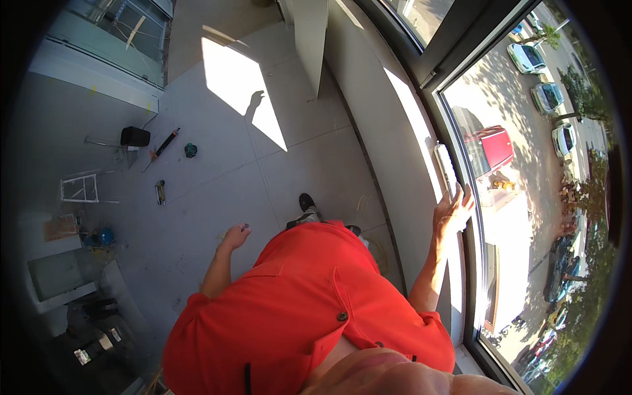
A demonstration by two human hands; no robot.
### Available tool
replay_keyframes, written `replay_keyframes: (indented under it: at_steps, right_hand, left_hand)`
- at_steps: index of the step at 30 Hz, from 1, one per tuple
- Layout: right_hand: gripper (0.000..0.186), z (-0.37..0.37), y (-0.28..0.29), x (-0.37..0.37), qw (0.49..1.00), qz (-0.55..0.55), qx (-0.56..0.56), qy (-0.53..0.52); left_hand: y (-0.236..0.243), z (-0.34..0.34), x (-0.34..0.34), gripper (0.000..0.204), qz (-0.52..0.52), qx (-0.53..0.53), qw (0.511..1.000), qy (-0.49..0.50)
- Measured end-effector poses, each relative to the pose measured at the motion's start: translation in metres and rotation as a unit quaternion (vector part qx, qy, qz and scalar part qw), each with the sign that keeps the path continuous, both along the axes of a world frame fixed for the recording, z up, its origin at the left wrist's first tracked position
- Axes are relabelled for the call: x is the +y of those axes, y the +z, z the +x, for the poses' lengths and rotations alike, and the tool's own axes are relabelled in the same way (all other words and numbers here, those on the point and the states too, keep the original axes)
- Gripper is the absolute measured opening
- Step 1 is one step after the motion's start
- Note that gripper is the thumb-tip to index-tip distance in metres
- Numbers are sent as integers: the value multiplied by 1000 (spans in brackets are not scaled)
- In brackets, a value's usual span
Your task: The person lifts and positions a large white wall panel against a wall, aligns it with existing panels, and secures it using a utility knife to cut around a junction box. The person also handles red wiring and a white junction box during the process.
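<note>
On the right, my right hand (453, 212) is on the sunlit sill beside the window frame. Its fingers close round the near end of a slim white tool (445, 163) with a bumpy white upper part; glare hides its exact kind. My left hand (236, 237) hangs low at my left side, above the grey floor. Its fingers are curled. A small dark bit shows at the fingertips and a pale yellowish bit beside the hand, too small to name.
A caulking gun (164, 148), a dark green roll-like item (190, 150) and a yellowish tool (160, 192) lie on the floor to the left. Farther left are a black box-shaped lamp (135, 137) and a white step ladder (80, 189). A pale panel (311, 46) juts out ahead.
</note>
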State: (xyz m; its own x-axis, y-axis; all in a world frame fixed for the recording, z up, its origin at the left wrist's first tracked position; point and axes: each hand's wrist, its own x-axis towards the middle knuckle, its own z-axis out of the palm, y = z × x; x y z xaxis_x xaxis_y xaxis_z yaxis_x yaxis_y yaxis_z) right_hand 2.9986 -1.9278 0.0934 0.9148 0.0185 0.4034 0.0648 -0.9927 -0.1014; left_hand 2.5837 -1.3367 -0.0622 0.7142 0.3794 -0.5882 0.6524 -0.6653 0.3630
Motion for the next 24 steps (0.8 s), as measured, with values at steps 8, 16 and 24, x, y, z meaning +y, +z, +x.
replay_keyframes:
  at_steps: [8, 16, 24]
  right_hand:
    - [46, 35, -13, 58, 998, -10, -36, -58]
    - [49, 26, -63, 62, 988, -52, -23, -145]
    - [32, -1, -82, 69, 990, 8, -14, -142]
  left_hand:
    - [-62, 29, 92, 43, -148, -39, 957, 247]
    - [-44, -9, 127, 40, -113, 76, 983, 125]
    - [-50, -14, 167, 53, 7, 124, 992, -17]
